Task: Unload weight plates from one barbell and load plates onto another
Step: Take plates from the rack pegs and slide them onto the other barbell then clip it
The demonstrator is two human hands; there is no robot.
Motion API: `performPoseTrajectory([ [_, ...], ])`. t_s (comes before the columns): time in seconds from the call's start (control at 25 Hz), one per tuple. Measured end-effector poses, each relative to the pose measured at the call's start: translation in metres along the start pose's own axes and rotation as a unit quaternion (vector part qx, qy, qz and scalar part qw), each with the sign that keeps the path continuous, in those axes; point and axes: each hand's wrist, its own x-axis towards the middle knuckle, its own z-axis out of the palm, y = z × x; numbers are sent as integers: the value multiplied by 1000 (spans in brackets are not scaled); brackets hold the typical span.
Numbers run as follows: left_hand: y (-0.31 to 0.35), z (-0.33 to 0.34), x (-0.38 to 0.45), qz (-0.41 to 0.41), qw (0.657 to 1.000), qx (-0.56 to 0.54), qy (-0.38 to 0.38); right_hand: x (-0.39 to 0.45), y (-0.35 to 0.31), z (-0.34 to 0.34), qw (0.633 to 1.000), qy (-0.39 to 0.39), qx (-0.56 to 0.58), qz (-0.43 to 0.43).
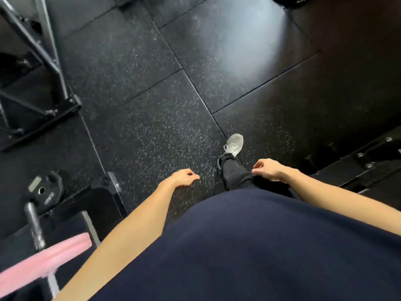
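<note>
I look down at a black speckled rubber floor. My left hand hangs in front of me with loosely curled fingers and holds nothing. My right hand also hangs loosely curled and empty, over my dark trouser leg. A small black weight plate sits at the lower left, beside a grey steel bar sleeve. A pink plate or bar part, blurred, crosses the bottom left corner.
A black steel rack frame stands at the upper left. Another black machine base with bolts lies at the right. My grey shoe steps forward on the floor tiles in the middle.
</note>
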Motion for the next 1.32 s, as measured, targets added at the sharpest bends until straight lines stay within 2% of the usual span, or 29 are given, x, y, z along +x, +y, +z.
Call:
performPoseTrajectory([
  [0.24,130,-150,78,34,998,49,1,93,-18,-150,997,24,63,38],
  [0.36,202,-223,104,80,994,52,49,123,-18,-224,991,63,101,54],
  [0.48,266,-270,127,115,989,57,72,152,-18,-272,987,61,135,59],
  [0.68,367,-342,194,131,978,159,21,213,-6,-355,969,70,213,100],
  [0.8,431,-396,240,129,976,173,-12,250,2,-413,958,71,247,128],
  [0.92,522,-470,284,137,959,246,-42,283,8,-496,940,89,286,164],
  [1.04,613,-532,321,161,934,316,-41,308,13,-585,919,146,323,175],
  [1.12,671,-557,338,182,916,355,-44,320,21,-634,910,175,328,183],
  [1.32,829,-581,379,212,891,395,-65,362,76,-745,887,172,374,209],
])
